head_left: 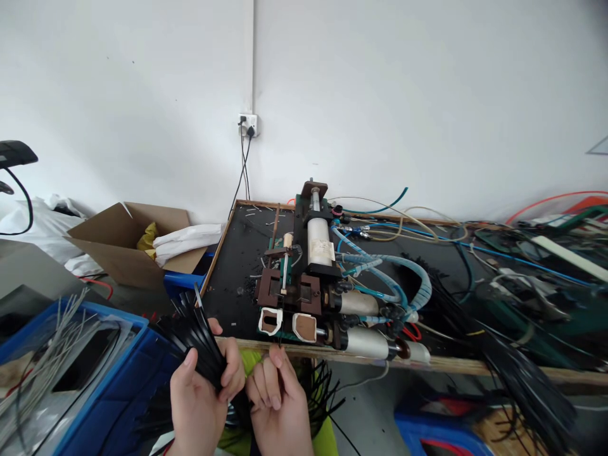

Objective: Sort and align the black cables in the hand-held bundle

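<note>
My left hand (202,386) is closed around a bundle of black cables (190,332), whose cut ends fan out up and to the left. Beside it, my right hand (279,396) pinches one thin black cable (280,339) at the table's front edge. That cable points up into the gap between the two white-edged jaws (304,327) of a pneumatic machine (320,244). Its far tip is too small to make out. Brown metal blocks (269,288) sit just behind the jaws.
The black-topped table (247,247) has a raised wooden edge and scattered scraps. Blue air hoses (413,272) curl right of the machine. More black cables (517,373) hang over the front edge. A blue crate (78,418) of grey wires and a cardboard box (118,253) stand left.
</note>
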A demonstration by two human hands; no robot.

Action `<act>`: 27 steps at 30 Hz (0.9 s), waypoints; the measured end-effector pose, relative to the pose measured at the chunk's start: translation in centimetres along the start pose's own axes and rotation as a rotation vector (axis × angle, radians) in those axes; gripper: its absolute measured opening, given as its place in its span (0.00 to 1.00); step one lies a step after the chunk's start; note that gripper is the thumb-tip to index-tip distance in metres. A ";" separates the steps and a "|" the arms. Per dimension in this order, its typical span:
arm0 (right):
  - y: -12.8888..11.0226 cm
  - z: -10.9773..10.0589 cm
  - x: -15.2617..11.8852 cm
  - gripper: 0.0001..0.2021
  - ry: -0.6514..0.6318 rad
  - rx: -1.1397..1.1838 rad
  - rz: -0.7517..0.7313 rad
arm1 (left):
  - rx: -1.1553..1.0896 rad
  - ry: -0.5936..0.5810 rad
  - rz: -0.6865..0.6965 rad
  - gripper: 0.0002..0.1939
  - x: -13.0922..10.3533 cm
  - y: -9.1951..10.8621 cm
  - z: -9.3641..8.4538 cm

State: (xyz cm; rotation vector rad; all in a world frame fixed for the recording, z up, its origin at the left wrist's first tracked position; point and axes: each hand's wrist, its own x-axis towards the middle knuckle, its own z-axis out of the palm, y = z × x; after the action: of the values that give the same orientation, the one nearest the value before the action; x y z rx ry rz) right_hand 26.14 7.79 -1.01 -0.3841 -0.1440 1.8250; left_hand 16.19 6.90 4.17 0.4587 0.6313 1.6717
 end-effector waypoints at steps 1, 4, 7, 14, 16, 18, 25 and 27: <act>0.1 0.0 0.0 0.15 0.005 -0.006 -0.001 | -0.001 -0.001 0.000 0.17 0.0 0.0 -0.1; 0.2 0.2 0.0 0.18 0.006 -0.014 -0.001 | -0.006 -0.001 -0.004 0.17 0.1 -0.2 -0.3; 0.1 0.4 0.1 0.18 -0.001 -0.019 0.010 | -0.007 0.000 -0.002 0.16 0.2 -0.3 -0.3; -0.2 0.7 0.1 0.16 0.016 -0.040 0.039 | 0.023 0.007 0.029 0.12 0.1 -0.4 0.0; -0.2 0.7 0.0 0.16 0.016 -0.024 0.050 | 0.025 0.009 0.029 0.13 0.0 -0.4 0.0; -0.3 0.7 0.1 0.16 0.015 -0.012 0.058 | 0.034 0.016 0.029 0.13 0.0 -0.3 0.0; -0.6 0.9 0.0 0.15 0.010 0.010 0.067 | 0.126 0.129 0.062 0.13 -0.1 -0.7 0.1; -0.7 1.0 0.0 0.16 0.016 -0.005 0.065 | 0.155 0.163 0.068 0.13 -0.1 -0.9 0.2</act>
State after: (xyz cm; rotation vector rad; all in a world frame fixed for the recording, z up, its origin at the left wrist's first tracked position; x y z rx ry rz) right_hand 26.41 8.04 0.16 -0.4112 -0.1267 1.8854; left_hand 16.98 6.91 3.73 0.4618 0.8776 1.7433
